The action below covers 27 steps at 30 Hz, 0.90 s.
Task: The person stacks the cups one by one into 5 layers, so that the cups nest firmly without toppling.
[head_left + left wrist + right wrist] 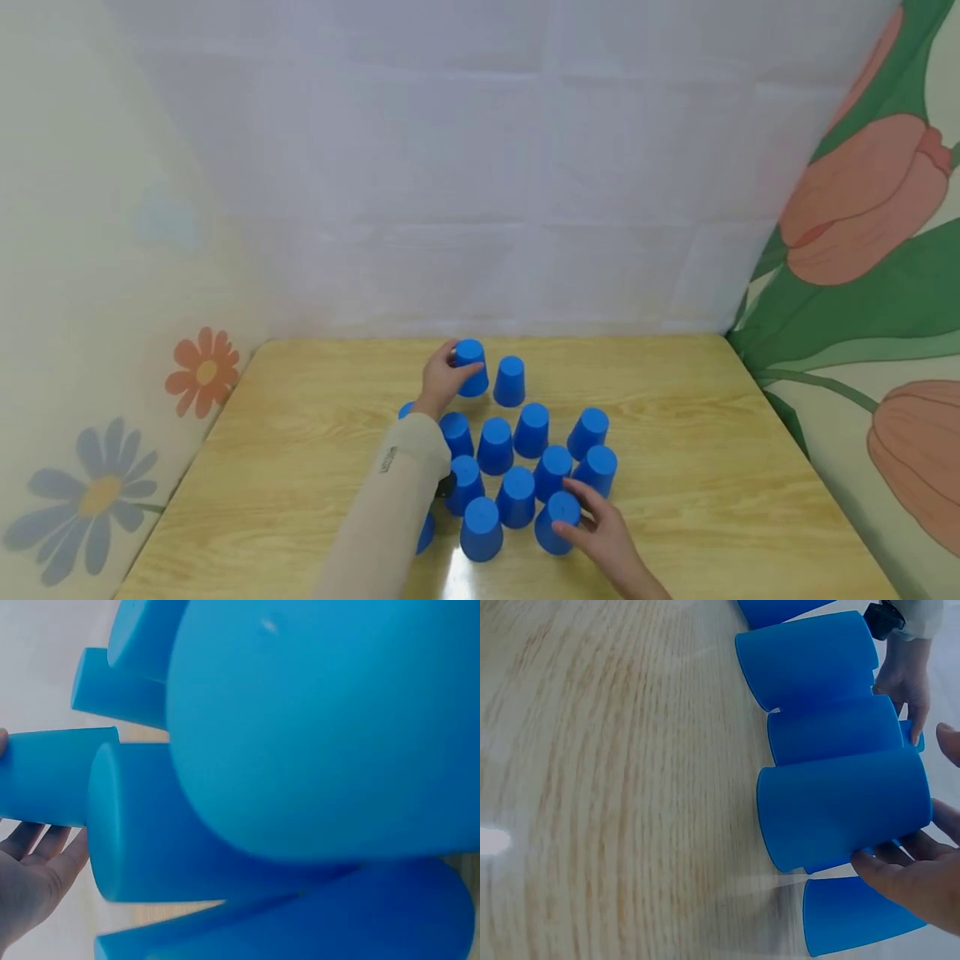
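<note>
Several plain blue cups stand upside down on a wooden table, closed ends up. At the back, my left hand (441,382) grips one blue cup (471,352) from its left side, thumb across the front; a faint shadow lies below its rim. Just right of it stands another cup (510,383). Nearer the front, my right hand (611,542) curls its thumb and fingers round the upper part of a front-right cup (551,542). In the right wrist view the fingers lie along the side of this cup (840,799). My left sleeve partly hides cups at the left.
Between the hands the other cups cluster closely, among them a middle cup (496,447) and a front cup (481,531). Two stand at the right, one of them a rear cup (588,433). The wooden table (720,467) meets a white cloth backdrop (480,167) behind.
</note>
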{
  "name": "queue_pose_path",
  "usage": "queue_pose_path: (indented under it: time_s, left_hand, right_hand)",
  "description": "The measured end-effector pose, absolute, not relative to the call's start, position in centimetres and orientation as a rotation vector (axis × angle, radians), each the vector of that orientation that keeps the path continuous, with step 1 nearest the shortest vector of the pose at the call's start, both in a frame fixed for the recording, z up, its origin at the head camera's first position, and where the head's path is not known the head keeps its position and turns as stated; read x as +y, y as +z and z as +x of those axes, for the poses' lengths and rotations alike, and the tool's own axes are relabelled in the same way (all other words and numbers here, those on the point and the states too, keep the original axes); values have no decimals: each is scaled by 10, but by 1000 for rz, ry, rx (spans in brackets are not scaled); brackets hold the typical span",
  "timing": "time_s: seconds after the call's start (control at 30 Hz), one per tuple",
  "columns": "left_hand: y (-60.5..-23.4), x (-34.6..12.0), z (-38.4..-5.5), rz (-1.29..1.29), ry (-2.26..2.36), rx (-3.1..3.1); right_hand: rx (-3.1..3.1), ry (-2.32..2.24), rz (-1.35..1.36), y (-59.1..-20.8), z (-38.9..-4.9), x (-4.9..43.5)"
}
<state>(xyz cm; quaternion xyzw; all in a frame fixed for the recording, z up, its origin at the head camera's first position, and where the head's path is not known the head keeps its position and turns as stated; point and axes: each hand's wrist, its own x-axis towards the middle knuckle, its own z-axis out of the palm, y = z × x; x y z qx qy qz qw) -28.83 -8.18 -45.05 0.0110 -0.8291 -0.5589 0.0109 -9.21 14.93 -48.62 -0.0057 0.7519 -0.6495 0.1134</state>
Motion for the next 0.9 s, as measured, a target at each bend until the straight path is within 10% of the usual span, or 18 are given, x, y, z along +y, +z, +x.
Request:
queue_pose_path:
  time_s: [0.9]
  left_hand:
    - [-455, -72, -295, 185, -1763, -2631]
  right_hand:
    - [2254, -1890, 14, -504, -91, 146]
